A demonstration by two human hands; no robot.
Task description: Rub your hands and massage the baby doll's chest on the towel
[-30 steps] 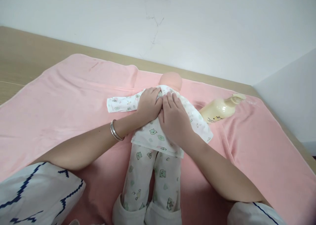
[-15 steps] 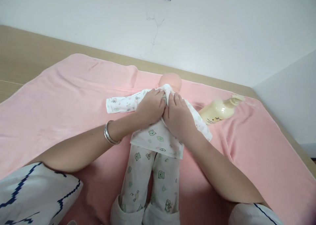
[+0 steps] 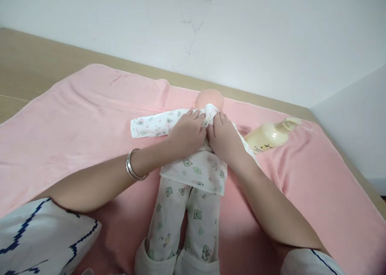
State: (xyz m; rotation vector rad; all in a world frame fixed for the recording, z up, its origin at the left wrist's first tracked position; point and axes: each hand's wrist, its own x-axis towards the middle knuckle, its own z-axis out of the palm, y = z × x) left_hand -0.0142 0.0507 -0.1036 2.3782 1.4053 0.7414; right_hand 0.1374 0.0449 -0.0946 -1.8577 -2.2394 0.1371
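A doll dressed in printed baby clothes lies with its round bare head (image 3: 210, 98) away from me. Both hands are at the upper front of its white baby shirt (image 3: 196, 171), just below the collar. My left hand (image 3: 188, 132) has its fingers closed on the cloth, and my right hand (image 3: 226, 137) pinches the fabric beside it, thumbs close together. What lies under the fingers is hidden. One shirt sleeve (image 3: 150, 124) stretches flat to the left; the other is largely behind my right hand and forearm. The matching trousers (image 3: 197, 222) have turned-up cuffs near me.
A pink blanket (image 3: 90, 106) spreads under the doll over a wooden table (image 3: 27, 58). To the right, a pale yellow pump bottle (image 3: 265, 136) lies tilted on the blanket. Behind the table stands a white wall (image 3: 256, 46) with a crack and a dark patch.
Both hands have shifted slightly to the right along the top of the shirt, and a little apart. The cloth at the collar is bunched differently.
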